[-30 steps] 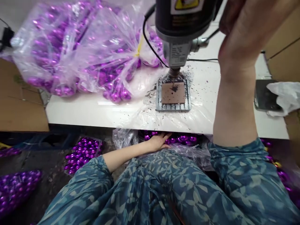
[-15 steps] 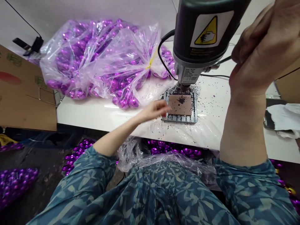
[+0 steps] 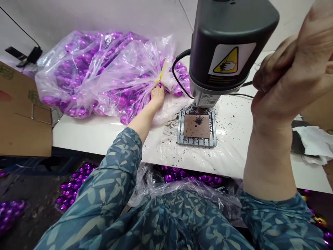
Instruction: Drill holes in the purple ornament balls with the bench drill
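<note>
My right hand point(image 3: 288, 69) is closed around the feed lever point(image 3: 247, 83) of a black bench drill press point(image 3: 231, 41). My left hand point(image 3: 157, 95) is at the tied neck of a clear plastic bag point(image 3: 109, 76) full of shiny purple baubles. Its fingers are curled, and a small purple bauble point(image 3: 160, 84) shows at their tips; the rest of it is hidden. Under the drill chuck point(image 3: 202, 110), a brown board point(image 3: 197, 126) with a hole and a heap of dark shavings lies on the slotted metal base point(image 3: 196, 141).
Dark shavings are scattered over the white table point(image 3: 229, 149). A cardboard box point(image 3: 23, 118) stands at the left, and a white cloth point(image 3: 313, 140) lies at the right. More purple baubles point(image 3: 192, 176) sit in plastic below the table edge. A black cable point(image 3: 174, 74) loops beside the drill.
My left hand has moved from beside the drill base, up and left to the tied neck of the bag, and its fingers have closed. My right hand stays on the lever. The view has shifted slightly.
</note>
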A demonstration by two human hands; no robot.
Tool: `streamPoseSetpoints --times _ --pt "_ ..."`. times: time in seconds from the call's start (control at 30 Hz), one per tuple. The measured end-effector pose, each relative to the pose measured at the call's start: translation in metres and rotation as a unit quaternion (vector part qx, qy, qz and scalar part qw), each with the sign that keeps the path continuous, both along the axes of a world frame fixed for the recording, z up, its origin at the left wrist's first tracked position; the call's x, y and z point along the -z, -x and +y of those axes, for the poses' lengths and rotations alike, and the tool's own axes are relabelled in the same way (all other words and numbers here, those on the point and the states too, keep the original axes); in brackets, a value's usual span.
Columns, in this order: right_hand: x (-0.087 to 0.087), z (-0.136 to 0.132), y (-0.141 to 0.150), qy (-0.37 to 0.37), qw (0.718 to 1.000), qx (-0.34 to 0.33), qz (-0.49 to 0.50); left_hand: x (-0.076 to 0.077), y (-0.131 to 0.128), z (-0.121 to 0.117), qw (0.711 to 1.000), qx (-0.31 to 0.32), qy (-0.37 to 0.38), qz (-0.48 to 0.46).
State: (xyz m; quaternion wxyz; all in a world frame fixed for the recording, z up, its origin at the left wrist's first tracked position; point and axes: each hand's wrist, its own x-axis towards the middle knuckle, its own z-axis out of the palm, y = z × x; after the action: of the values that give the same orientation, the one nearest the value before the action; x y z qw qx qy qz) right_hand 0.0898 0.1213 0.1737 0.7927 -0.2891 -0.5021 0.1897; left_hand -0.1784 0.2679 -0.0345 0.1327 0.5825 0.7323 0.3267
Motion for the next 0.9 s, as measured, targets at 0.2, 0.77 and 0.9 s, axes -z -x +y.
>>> streamPoseSetpoints --times 0.2,0.77,0.9 --pt "0.006 0.003 -0.002 -0.077 0.996 -0.048 -0.004 -0.006 -0.003 0.001 0.999 -0.026 -0.038 0.002" --pt "0.003 0.012 0.000 -0.069 0.996 -0.047 -0.013 -0.020 -0.032 -0.157 0.854 0.206 0.039 -0.477" --pt "0.002 0.015 0.002 -0.054 0.998 -0.030 -0.031 0.003 -0.061 -0.181 0.879 0.201 0.038 -0.431"
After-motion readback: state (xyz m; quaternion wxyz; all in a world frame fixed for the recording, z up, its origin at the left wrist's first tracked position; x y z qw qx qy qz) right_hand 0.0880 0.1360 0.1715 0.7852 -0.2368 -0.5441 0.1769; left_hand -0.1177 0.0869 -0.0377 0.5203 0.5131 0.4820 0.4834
